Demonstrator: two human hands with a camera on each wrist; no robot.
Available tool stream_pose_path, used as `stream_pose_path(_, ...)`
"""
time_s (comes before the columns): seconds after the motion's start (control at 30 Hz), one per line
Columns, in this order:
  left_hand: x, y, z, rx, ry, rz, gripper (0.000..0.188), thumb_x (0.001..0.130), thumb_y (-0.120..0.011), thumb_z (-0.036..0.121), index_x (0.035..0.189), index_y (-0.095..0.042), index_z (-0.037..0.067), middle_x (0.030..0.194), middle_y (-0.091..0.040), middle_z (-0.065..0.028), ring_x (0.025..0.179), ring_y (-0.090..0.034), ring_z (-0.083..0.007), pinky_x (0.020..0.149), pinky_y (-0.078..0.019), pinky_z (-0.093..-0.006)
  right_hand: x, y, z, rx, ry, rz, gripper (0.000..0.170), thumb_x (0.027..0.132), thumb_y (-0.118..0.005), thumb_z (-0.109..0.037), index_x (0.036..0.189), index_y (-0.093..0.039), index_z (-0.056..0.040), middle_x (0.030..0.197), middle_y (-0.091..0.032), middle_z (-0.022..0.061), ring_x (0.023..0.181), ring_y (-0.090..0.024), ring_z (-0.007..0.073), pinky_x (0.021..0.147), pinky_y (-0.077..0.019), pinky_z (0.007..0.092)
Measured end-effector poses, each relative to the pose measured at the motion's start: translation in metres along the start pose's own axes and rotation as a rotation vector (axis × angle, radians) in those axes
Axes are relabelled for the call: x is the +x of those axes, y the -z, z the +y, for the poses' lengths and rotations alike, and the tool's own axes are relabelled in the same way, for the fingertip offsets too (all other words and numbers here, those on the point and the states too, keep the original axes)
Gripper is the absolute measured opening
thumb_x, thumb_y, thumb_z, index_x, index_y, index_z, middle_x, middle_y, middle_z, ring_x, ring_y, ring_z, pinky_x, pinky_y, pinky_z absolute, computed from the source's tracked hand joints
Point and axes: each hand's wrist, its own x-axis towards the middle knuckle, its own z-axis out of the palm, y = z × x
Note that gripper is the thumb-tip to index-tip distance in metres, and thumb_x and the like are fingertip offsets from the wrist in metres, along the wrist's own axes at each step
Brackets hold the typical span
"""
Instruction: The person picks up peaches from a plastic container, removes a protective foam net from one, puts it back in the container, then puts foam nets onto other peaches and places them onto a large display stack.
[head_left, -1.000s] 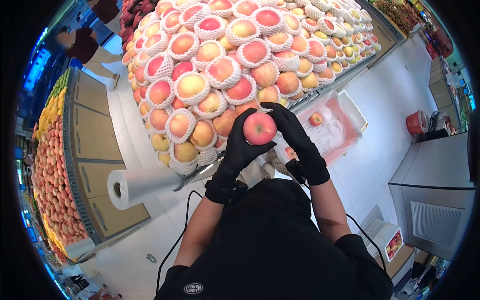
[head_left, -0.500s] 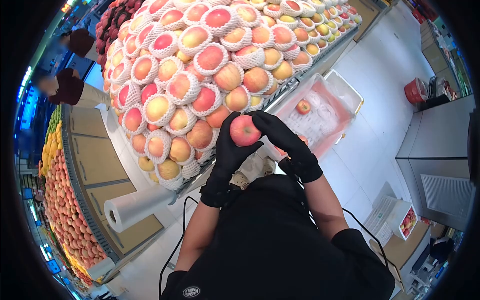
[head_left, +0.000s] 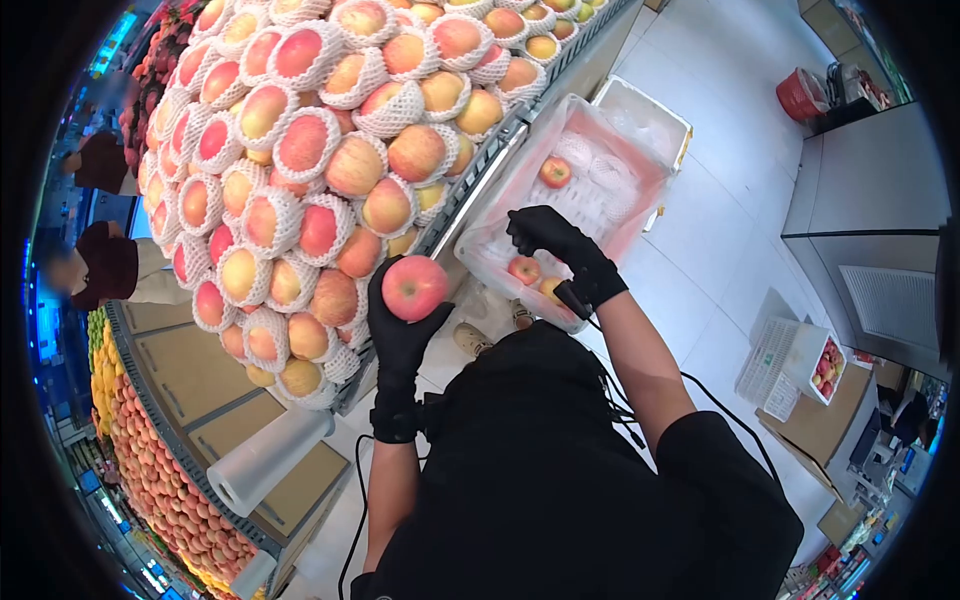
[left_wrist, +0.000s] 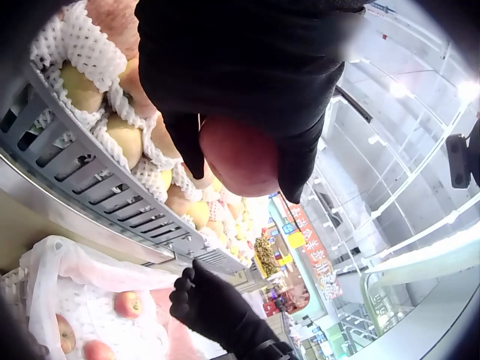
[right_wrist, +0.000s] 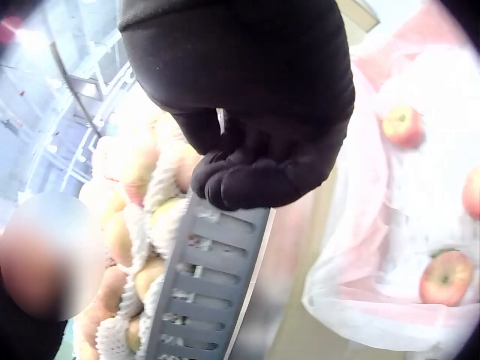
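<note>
My left hand [head_left: 397, 345], in a black glove, holds a bare red apple [head_left: 415, 288] with fingers and thumb around its sides, in front of the heaped apples. The left wrist view shows the lower side of that apple [left_wrist: 244, 157] between the gloved fingers. My right hand [head_left: 548, 232], also gloved, is apart from it, above the near side of a lined crate [head_left: 648, 178]. Its fingers are curled in toward the palm, and nothing shows between them in the right wrist view. Loose apples [head_left: 555, 171] lie in the crate on white foam nets.
A large heap of apples in foam nets [head_left: 318, 228] rises at the left behind a slotted grey rail [right_wrist: 206, 281]. A plastic bag roll [head_left: 265, 465] juts out at the lower left. Further right stands a white basket with fruit [head_left: 828, 368]. People [head_left: 105, 265] are at the far left.
My right hand has let go of the apple and moved right, over the crate. The left hand alone now holds the apple, further left. The view has shifted toward the crate.
</note>
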Motion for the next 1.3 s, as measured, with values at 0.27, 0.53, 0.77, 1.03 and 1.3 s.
stream_pose_path(0.27, -0.026, 0.006, -0.028, 0.155, 0.097, 0.101, 0.086, 0.055, -0.087, 0.006, 0.129, -0.042, 0.004, 0.123, -0.054, -0.0106, 0.113, -0.052, -0.023, 0.099, -0.0414, -0.0373, 0.055, 0.112, 0.123, 0.314, -0.18, 0.413, 0.024, 0.093, -0.053, -0.018, 0.106, -0.064, -0.0008, 0.073, -0.061, 0.0097, 0.052, -0.053, 0.0168, 0.049, -0.0463, 0.0292)
stream_pose_path(0.53, -0.04, 0.014, -0.032, 0.175, 0.229, 0.13, 0.087, 0.054, -0.086, 0.006, 0.129, -0.043, 0.004, 0.124, -0.053, -0.0101, 0.115, -0.051, -0.0241, 0.101, -0.0393, -0.0383, 0.128, 0.263, 0.255, -1.128, 0.305, 0.456, 0.027, 0.064, -0.074, -0.031, 0.075, -0.064, -0.0087, 0.077, -0.068, 0.0077, 0.075, -0.065, 0.0297, 0.066, -0.0516, 0.0401)
stream_pose_path(0.77, -0.04, 0.014, -0.039, 0.164, 0.308, 0.164, 0.088, 0.054, -0.085, 0.006, 0.131, -0.043, 0.004, 0.126, -0.052, -0.0101, 0.117, -0.05, -0.0236, 0.102, -0.0389, -0.0383, 0.178, 0.248, 0.173, -0.348, 0.227, 0.821, 0.028, 0.074, -0.064, -0.017, 0.098, -0.069, -0.0044, 0.096, -0.068, 0.0155, 0.095, -0.063, 0.0311, 0.087, -0.0484, 0.0375)
stream_pose_path(1.03, -0.038, 0.007, -0.036, 0.161, 0.377, 0.175, 0.086, 0.054, -0.085, 0.006, 0.13, -0.045, 0.004, 0.126, -0.053, -0.0098, 0.116, -0.051, -0.0231, 0.101, -0.0396, -0.0379, 0.228, 0.239, 0.137, -0.753, 0.243, 0.654, 0.037, 0.073, -0.061, -0.022, 0.102, -0.069, -0.0013, 0.101, -0.065, 0.0212, 0.099, -0.061, 0.0339, 0.09, -0.0475, 0.0379)
stream_pose_path(1.3, -0.033, 0.006, -0.032, 0.169, 0.327, 0.178, 0.086, 0.054, -0.087, 0.008, 0.129, -0.045, 0.003, 0.123, -0.055, -0.0099, 0.114, -0.052, -0.023, 0.1, -0.0408, -0.0375, 0.181, 0.218, 0.099, -0.618, 0.34, 0.997, 0.025, 0.071, -0.069, -0.016, 0.094, -0.07, -0.0047, 0.087, -0.069, 0.0148, 0.084, -0.066, 0.0275, 0.08, -0.0512, 0.0345)
